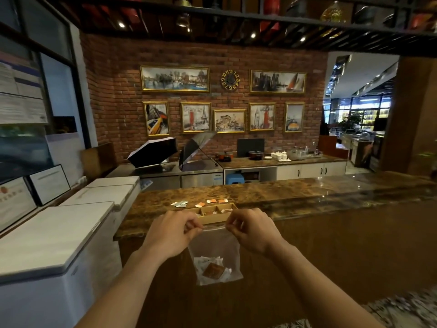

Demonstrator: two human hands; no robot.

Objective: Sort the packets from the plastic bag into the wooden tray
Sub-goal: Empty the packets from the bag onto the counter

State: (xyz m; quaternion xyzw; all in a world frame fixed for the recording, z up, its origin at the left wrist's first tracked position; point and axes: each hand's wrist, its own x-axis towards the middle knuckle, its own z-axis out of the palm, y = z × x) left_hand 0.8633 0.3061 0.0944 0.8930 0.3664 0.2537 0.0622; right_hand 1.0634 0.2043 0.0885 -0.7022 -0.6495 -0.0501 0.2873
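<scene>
Left hand (173, 229) and right hand (248, 227): each pinches a top corner of the plastic bag (215, 252), held before the counter's near edge. Packets (212, 271) lie at bag bottom. Wooden tray (214, 213): near edge of counter (295, 197). Loose packets behind tray.

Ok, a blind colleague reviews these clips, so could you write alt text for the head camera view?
Left hand and right hand pinch the top corners of a clear plastic bag holding a few packets. Behind it, a wooden tray sits on a marble counter with loose packets beside it.
</scene>
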